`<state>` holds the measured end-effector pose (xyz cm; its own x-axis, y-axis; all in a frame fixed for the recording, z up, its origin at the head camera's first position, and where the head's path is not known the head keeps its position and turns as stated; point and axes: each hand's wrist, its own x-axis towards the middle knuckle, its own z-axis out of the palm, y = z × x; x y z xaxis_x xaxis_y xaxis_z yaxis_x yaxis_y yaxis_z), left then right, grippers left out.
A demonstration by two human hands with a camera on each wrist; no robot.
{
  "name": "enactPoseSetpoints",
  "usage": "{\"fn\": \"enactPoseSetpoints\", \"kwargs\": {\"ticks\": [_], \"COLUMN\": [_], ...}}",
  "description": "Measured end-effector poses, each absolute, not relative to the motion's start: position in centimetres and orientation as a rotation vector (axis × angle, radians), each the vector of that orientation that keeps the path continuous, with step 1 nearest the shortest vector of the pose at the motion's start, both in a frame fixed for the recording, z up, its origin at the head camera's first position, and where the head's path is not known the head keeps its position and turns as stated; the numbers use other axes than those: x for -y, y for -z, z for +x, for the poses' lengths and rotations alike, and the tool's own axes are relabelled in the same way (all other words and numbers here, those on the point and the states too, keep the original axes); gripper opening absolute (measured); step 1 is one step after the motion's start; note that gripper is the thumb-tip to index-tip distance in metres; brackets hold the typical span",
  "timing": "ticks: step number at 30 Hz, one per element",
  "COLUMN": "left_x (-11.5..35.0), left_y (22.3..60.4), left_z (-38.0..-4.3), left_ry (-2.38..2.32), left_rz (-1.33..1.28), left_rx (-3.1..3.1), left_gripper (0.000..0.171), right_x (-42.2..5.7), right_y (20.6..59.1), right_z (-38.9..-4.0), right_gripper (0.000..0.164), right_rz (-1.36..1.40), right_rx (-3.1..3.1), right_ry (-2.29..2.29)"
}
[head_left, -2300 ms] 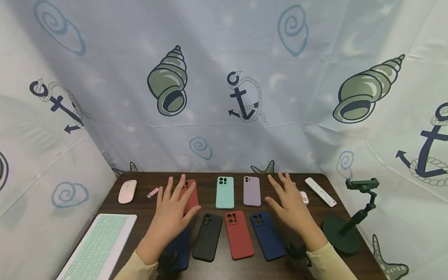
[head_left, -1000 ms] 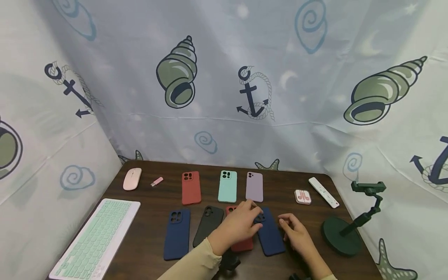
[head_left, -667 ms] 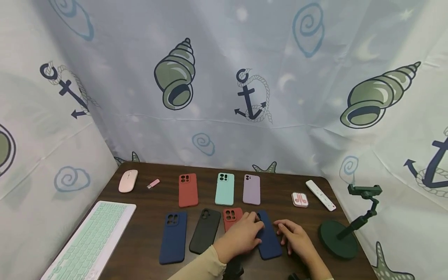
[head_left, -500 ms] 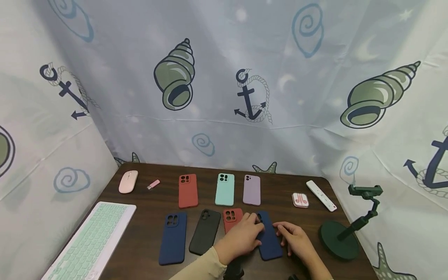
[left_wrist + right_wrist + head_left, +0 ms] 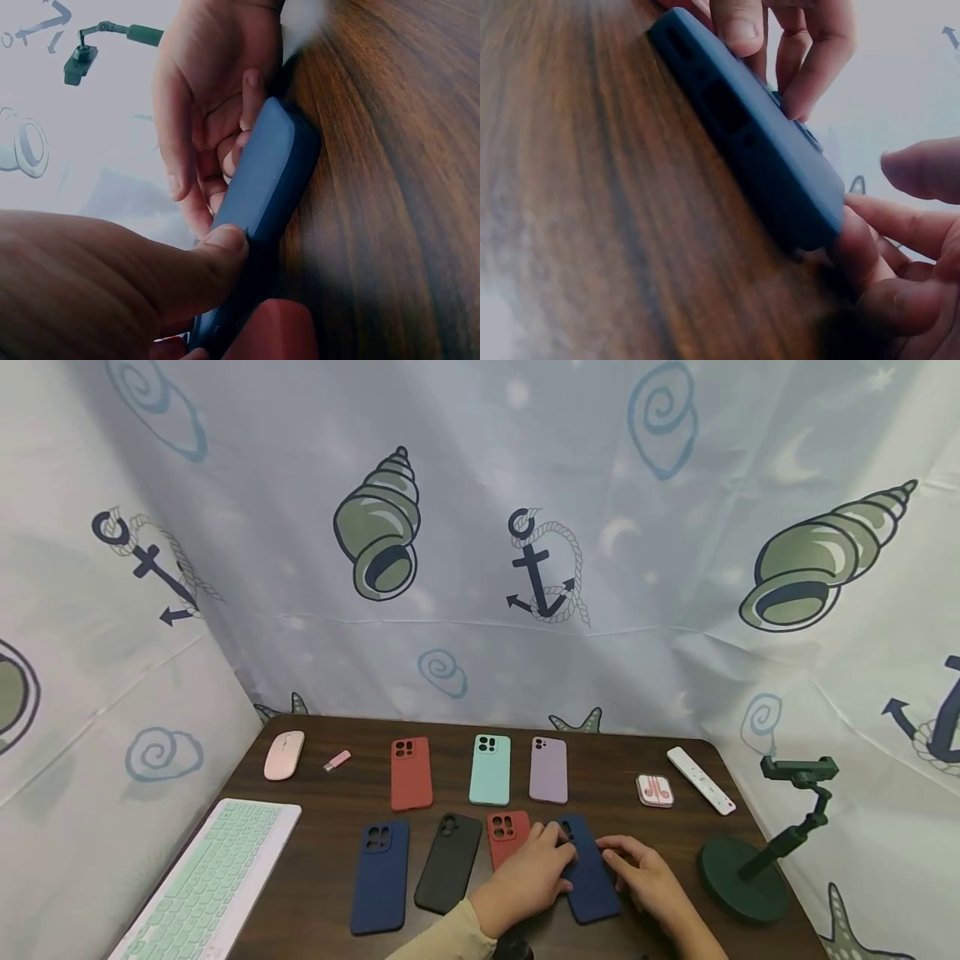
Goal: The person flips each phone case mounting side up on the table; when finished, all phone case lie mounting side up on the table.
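Observation:
A dark blue phone case lies back side up at the right of the front row, between my hands. My left hand reaches across the red phone case and grips the blue case's left side, its thumb pressed on the edge and its curled fingers by the camera cutouts. At the right side is my right hand, its fingers loosely bent and touching the long edge while the thumb stays apart. Port cutouts show on the case's near end in the right wrist view.
A black phone case and another blue one lie left. Behind are red, mint and lilac cases. A keyboard, a boxed earphone set, a remote and a green stand flank them.
Both hands have come down from spread above the table to the right-hand blue case. My left hand has crossed rightward and taken hold of its left side. Little moved in the last half second.

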<state>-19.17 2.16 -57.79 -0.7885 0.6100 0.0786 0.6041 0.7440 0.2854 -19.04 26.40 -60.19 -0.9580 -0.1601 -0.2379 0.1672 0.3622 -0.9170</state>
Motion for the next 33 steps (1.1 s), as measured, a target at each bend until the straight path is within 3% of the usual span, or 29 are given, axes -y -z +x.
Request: {"fn": "enactPoseSetpoints", "kwargs": {"ticks": [15,19,25,33], "left_x": [-1.8,-1.7,-1.0,-1.1], "left_y": [57.6,57.9,57.8,57.1], "left_z": [-19.3,-19.4,-19.4,-19.3], "left_ry": [-0.538,-0.558,-0.645,-0.879], "left_rz": [1.053,1.081,1.05,0.884], "left_rx": [-2.902,-2.92,-2.89,-2.729], "left_gripper": [0.035,0.048,0.085,0.085], "right_x": [-26.5,-26.6,-26.1,-25.5], "right_y": [60.1,60.1,60.2,59.6], "right_z": [-19.1,-19.3,-19.2,-18.3], "right_gripper": [0.041,0.037,0.036,0.042], "right_rz": [-0.058,-0.15,-0.176,-0.233], "right_rx": [-2.288,-2.271,-2.226,-2.212], "right_ry": [1.709,1.762,1.821,1.885]}}
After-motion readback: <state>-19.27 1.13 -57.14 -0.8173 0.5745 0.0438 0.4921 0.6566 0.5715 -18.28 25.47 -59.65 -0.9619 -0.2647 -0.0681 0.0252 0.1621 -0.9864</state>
